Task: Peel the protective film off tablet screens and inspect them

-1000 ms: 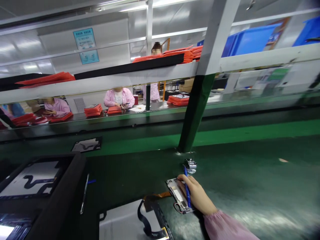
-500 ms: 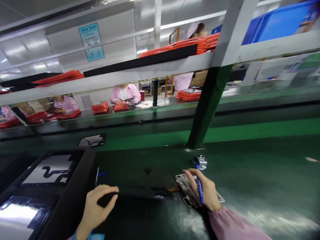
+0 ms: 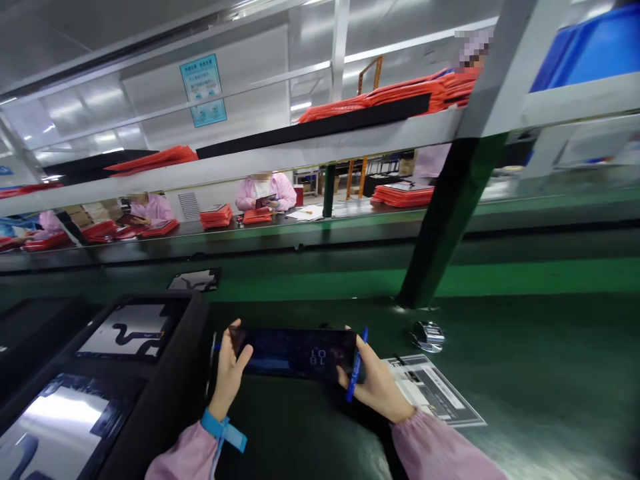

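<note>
Both hands hold a dark tablet-like panel flat above the green bench, its glossy screen up. My left hand grips its left end; a blue strap sits on that wrist. My right hand grips the right end and also pinches a blue pen between the fingers. A white printed sheet lies on the bench just right of my right hand. A small shiny metal object rests beyond it near the post.
Black trays with panels inside stand at the left. A green and black post rises from the bench behind. Another panel lies on the belt. Across the line, people in pink coats sit by stacks of red trays.
My left hand came into view and took the panel's left end. My right hand left the small board on the bench and now holds the panel's right end, lifted with screen up.
</note>
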`<state>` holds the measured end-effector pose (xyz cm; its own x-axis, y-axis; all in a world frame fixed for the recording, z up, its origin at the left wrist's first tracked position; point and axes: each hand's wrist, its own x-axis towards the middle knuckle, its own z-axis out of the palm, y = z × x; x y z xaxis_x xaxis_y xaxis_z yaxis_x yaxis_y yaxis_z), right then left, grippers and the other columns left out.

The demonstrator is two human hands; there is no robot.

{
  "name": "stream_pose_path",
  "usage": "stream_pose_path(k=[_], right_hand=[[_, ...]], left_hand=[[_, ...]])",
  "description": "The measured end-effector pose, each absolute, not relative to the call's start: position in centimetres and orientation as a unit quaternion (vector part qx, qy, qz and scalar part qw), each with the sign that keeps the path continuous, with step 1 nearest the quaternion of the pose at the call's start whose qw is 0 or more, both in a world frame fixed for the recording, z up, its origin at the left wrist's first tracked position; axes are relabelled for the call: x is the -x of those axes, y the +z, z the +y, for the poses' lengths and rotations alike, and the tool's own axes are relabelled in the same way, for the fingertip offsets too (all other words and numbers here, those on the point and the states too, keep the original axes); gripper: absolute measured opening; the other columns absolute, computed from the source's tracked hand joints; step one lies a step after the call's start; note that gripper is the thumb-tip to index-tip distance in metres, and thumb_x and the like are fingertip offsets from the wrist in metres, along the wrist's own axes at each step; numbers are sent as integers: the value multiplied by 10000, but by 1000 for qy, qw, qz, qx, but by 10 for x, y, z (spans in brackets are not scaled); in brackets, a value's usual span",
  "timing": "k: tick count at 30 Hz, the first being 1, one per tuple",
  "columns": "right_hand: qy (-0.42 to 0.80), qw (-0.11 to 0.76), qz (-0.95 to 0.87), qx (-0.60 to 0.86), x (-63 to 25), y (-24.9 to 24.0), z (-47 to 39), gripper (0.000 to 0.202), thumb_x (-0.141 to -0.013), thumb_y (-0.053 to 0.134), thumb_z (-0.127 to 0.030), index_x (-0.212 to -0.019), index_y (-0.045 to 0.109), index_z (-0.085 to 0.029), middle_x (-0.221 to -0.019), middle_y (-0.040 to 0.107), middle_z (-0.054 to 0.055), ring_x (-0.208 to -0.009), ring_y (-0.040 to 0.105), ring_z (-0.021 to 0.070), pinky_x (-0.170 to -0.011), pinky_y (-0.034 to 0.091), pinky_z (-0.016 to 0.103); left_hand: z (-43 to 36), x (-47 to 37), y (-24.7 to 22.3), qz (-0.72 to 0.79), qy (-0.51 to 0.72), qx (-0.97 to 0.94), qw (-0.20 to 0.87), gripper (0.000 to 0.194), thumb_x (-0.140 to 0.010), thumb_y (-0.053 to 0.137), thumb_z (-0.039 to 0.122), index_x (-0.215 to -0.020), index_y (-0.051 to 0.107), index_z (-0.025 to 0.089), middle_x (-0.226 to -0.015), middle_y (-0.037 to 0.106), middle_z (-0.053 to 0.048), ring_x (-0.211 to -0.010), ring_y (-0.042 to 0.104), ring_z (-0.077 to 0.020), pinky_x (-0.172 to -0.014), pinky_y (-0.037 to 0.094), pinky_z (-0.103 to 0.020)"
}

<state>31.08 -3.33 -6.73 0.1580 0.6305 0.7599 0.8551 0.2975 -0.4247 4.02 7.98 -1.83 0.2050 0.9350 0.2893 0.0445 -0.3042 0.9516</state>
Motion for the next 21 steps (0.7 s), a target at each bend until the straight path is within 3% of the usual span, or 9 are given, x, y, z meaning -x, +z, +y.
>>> stream_pose_path(k=[4,13,18,21], right_hand=[[-112,462,-672,568,-322,-84,-36,684,-870,493,-295,-1485,229,-155,-1247,590,157,-1130,606,282,-907,551,383],[-107,462,-656,588,-315,-78,-38,692,-912,515,-406,-1494,245,-147,-1233,603,167,-1120,615,293,-904,551,380],[-103,460,-659,587,-313,-71,-38,692,-923,508,-409,-1501,229,-151,-1234,598,169,-1118,617,287,-903,550,370],[-93,472,-651,587,-311,-67,-39,707,-921,511,-425,-1504,228,-144,-1192,624,167,-1059,647,295,-851,570,368]], left_hand=[[79,-40,-55,435,479,-583,492,937,-665,687,680,-1416,354,229,-1540,315,-145,-1439,231,-341,-1163,268,-454],[80,-42,-55,395,466,-658,441,862,-679,793,400,-1382,352,169,-1351,532,-153,-1329,445,-296,-1138,319,-443],[80,-43,-61,418,461,-648,439,907,-681,780,426,-1414,313,166,-1461,415,-167,-1430,273,-305,-1178,224,-441],[79,-42,-56,410,456,-656,440,932,-690,775,422,-1439,279,175,-1479,398,-158,-1436,262,-292,-1185,204,-434]])
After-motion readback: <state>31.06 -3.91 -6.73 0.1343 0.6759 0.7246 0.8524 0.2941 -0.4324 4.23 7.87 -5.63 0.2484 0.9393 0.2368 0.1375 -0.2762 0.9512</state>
